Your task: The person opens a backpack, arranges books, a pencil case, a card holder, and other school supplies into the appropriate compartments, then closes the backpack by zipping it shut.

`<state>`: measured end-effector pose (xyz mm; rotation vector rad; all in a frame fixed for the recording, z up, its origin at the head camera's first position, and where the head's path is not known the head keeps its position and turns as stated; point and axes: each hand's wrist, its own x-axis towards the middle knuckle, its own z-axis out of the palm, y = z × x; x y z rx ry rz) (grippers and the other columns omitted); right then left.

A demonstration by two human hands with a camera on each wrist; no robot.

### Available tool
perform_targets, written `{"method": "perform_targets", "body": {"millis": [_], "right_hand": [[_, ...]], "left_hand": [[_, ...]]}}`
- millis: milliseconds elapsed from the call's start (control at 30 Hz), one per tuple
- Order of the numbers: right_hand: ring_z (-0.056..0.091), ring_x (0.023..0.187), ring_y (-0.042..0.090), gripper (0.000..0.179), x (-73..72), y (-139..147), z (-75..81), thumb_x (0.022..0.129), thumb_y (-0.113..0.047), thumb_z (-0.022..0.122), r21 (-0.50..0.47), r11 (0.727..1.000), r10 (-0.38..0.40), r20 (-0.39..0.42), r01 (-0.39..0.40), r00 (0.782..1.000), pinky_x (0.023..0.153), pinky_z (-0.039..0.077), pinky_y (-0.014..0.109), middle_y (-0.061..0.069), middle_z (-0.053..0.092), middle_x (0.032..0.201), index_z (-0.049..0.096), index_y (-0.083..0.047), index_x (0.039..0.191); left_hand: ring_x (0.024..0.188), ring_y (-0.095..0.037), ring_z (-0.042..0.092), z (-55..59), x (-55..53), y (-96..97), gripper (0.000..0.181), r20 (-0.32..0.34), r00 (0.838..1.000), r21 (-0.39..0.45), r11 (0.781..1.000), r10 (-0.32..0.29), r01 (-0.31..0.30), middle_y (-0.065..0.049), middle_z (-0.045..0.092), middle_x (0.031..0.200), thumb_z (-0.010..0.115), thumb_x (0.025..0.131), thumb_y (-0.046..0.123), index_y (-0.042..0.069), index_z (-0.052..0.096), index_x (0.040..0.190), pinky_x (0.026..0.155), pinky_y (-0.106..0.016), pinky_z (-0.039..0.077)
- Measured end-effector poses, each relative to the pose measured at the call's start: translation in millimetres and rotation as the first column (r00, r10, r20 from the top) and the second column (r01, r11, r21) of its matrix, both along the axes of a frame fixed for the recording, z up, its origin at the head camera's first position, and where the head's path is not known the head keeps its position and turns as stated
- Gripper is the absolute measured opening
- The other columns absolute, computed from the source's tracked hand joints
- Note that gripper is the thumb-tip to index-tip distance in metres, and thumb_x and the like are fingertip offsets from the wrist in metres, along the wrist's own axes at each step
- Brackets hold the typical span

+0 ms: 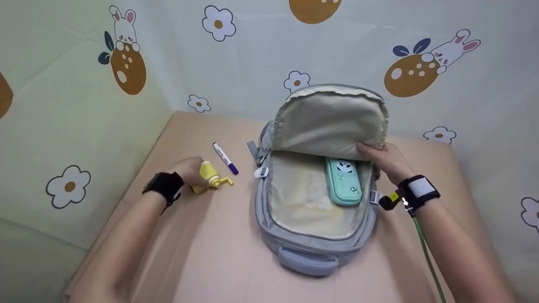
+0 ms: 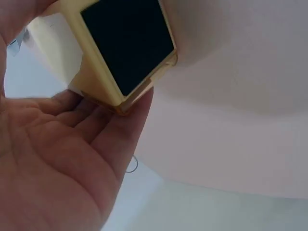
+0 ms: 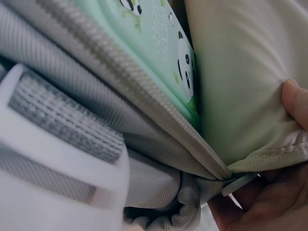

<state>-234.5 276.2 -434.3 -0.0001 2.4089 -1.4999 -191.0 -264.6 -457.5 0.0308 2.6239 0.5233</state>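
My left hand (image 1: pixel 189 169) grips a yellow hand-crank pencil sharpener (image 1: pixel 209 171) left of the backpack, its crank pointing right. In the left wrist view, the sharpener's dark base (image 2: pixel 129 43) faces the camera, with the fingers curled along its side. A grey backpack (image 1: pixel 261 210) lies unzipped, top handle towards me. My right hand (image 1: pixel 391 162) pinches the right edge of its raised front flap (image 1: pixel 328 120), thumb on the beige lining. Inside lies a mint-green panda pencil case (image 1: pixel 346 185), its far end hidden under the flap.
A white marker with a purple cap (image 1: pixel 225 158) lies on the table (image 1: pixel 227 252) between the left hand and the backpack. Patterned cloth walls (image 1: pixel 248 63) stand behind and at the sides. A green cable (image 1: pixel 427 252) trails from the right wrist.
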Motion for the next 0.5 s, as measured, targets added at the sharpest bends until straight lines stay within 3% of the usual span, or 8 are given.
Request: {"method": "perform_targets", "body": {"millis": [133,300,367,500], "right_hand": [[0.054,0.116,0.03,0.074,-1.8,1,-3.2,0.093,-0.058,0.067,-0.001,1.0,-0.008,-0.001,0.008,1.0,0.092,0.046,0.035,0.017,0.055,0.13,0.051,0.003,0.133],[0.056,0.108,0.03,0.071,-1.5,2,-3.5,0.094,-0.058,0.066,0.014,1.0,-0.007,-0.015,0.008,1.0,0.081,0.048,0.03,0.017,0.057,0.124,0.053,0.002,0.129],[0.057,0.106,0.029,0.071,-0.6,1,-2.3,0.093,-0.059,0.066,0.019,1.0,-0.008,-0.018,0.008,1.0,0.079,0.048,0.03,0.017,0.057,0.122,0.053,0.002,0.128],[0.058,0.103,0.028,0.072,1.2,-1,-0.5,0.092,-0.061,0.067,0.028,1.0,-0.008,-0.023,0.009,1.0,0.077,0.048,0.03,0.017,0.058,0.119,0.054,0.001,0.125]], "left_hand": [[0.091,-0.029,0.058,15.1,6.6,4.1,0.058,0.007,0.999,0.006,0.999,-0.048,0.048,-0.015,0.061,0.102,0.083,0.08,0.022,-0.007,0.056,0.121,0.08,-0.04,0.051],[0.095,-0.029,0.059,46.8,17.0,23.8,0.059,-0.022,0.988,0.096,0.984,-0.15,0.151,-0.014,0.063,0.108,0.082,0.08,0.019,-0.004,0.056,0.129,0.085,-0.042,0.052],[0.096,-0.027,0.059,61.1,20.9,36.6,0.06,-0.056,0.977,0.131,0.969,-0.205,0.21,-0.012,0.063,0.109,0.082,0.081,0.02,-0.001,0.058,0.131,0.083,-0.04,0.052],[0.094,-0.023,0.057,84.4,27.5,72.4,0.058,-0.16,0.935,0.169,0.925,-0.315,0.341,-0.009,0.06,0.108,0.083,0.081,0.027,0.005,0.061,0.131,0.079,-0.035,0.051]]}}
